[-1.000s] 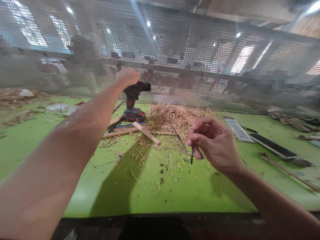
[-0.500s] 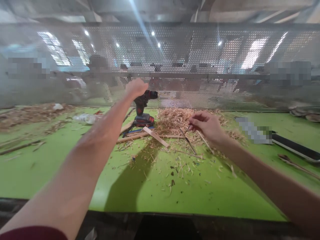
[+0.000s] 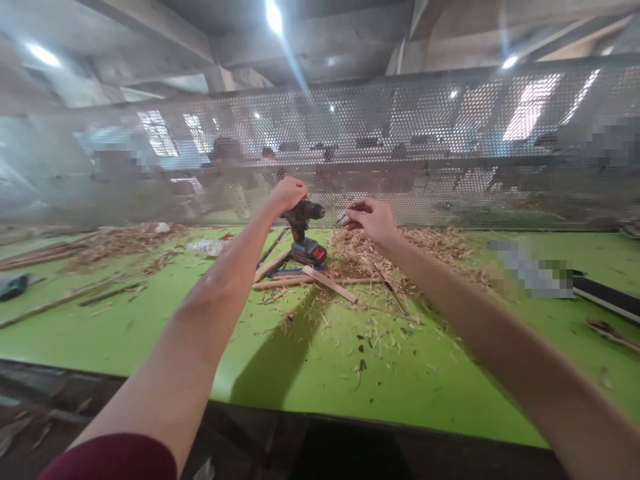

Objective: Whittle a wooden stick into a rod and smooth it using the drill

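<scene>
A black and red cordless drill [image 3: 306, 230] stands upright on its battery, its chuck pointing right. My left hand [image 3: 290, 193] is closed over the top rear of the drill, hiding part of its body. To the right of the chuck, my right hand [image 3: 371, 219] pinches a thin dark drill bit [image 3: 342, 219] between thumb and fingertips. The bit's tip points toward the chuck, with a gap between them. Below the drill, a flat light wooden strip [image 3: 331, 285] lies across other sticks. A slim dark rod [image 3: 393, 291] rests on the shavings below my right hand.
Curly wood shavings [image 3: 430, 241] heap behind my right hand. A perforated metal screen [image 3: 425, 133] stands along the far edge of the green table [image 3: 165, 340]. A clear plastic bottle [image 3: 207, 247] lies left of the drill, and a black-handled tool [image 3: 607, 298] lies at right.
My right hand has lifted from above the shavings and moved left, bringing the drill bit near the chuck. My left hand stays on the drill. The view has tilted upward and turned left.
</scene>
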Tool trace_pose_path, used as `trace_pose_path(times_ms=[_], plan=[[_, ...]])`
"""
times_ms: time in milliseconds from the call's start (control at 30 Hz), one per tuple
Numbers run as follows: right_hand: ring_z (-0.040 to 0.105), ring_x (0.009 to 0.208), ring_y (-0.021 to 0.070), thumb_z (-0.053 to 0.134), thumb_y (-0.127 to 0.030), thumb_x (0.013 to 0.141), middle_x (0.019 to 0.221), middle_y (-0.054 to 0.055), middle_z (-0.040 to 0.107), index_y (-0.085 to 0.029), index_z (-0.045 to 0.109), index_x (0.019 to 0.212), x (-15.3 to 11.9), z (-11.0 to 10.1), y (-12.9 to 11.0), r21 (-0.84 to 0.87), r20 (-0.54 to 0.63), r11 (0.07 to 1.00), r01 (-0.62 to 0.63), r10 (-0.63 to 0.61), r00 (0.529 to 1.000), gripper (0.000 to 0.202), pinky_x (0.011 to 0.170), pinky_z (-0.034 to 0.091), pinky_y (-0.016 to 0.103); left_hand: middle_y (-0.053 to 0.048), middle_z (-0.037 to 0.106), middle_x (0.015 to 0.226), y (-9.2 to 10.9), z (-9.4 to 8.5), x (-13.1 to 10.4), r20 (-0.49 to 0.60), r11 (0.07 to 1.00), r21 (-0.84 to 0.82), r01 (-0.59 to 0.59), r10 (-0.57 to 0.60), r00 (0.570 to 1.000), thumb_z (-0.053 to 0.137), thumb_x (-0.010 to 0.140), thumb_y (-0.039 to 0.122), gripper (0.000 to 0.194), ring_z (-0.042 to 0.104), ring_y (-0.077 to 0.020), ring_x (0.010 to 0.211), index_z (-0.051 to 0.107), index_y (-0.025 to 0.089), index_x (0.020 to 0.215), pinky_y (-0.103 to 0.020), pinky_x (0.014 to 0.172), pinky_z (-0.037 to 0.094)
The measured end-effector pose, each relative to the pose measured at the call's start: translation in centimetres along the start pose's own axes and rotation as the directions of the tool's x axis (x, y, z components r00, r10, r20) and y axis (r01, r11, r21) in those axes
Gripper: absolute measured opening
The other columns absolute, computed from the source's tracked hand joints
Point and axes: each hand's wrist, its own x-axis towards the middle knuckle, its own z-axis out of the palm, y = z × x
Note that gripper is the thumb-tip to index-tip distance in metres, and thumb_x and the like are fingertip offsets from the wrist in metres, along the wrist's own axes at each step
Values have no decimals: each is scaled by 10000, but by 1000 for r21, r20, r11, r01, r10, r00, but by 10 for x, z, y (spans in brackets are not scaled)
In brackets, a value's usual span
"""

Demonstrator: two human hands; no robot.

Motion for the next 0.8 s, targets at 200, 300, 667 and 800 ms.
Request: trace_pose_path(times_ms=[200, 300, 667, 800], plan=[[711, 690, 100, 732, -83, 925, 715, -17, 690, -185, 618, 805, 8, 18, 9, 18, -52, 999, 36, -35, 998, 194, 802, 625, 278, -59, 689, 762, 4, 4, 5, 20, 999, 2, -38, 38, 999, 521, 759, 313, 259, 613, -217, 781, 754, 200, 758, -304, 693, 441], [710, 737, 77, 727, -89, 946, 709, -39, 692, -192, 605, 822, 5, 18, 8, 30, -53, 999, 42, -40, 998, 202, 866, 619, 254, -59, 692, 766, 3, 6, 8, 27, 999, -1, -48, 48, 998, 525, 756, 326, 247, 608, -216, 775, 741, 207, 740, -304, 682, 435], [726, 749, 98, 720, -81, 952, 719, -35, 700, -201, 595, 797, 11, 20, 22, 59, -66, 997, 56, -52, 997, 232, 905, 632, 317, -75, 682, 733, 11, 15, 22, 111, 999, -19, -46, 48, 993, 538, 826, 394, 309, 610, -230, 759, 764, 200, 745, -320, 698, 444], [728, 726, 128, 722, -100, 939, 714, -4, 702, -206, 588, 769, 19, 26, 33, 24, -119, 997, 70, -67, 991, 241, 845, 633, 325, -84, 651, 681, 12, 12, 26, 210, 989, -105, -108, 128, 969, 552, 870, 644, 541, 575, -223, 695, 782, 173, 738, -328, 693, 423]])
